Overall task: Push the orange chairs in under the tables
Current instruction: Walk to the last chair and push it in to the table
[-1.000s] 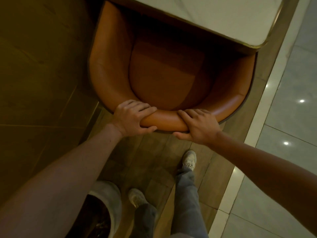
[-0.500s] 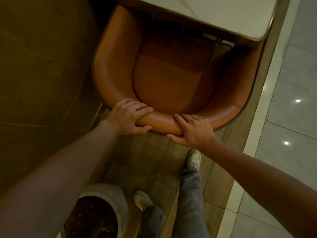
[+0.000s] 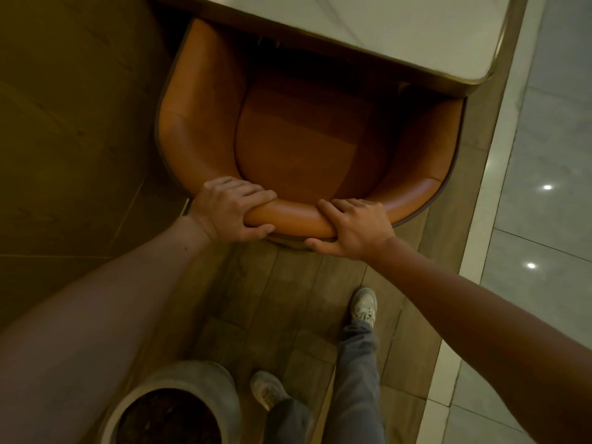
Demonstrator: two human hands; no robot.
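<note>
Our left hand (image 3: 231,207) and right hand (image 3: 354,227) curl their fingers over the padded back rim of the orange leather tub chair (image 3: 307,149), thumbs behind for pushing; its seat front sits under the white marble-topped table (image 3: 384,30).

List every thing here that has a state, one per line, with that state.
Orange chair: upright, front of the seat under the table edge, backrest outside it.
Table: overhangs the front of the chair.
Left hand: grips the backrest's top rim.
Right hand: grips the same rim, apart from the left.
Grey pot: upright on the floor, dark filling inside.
</note>
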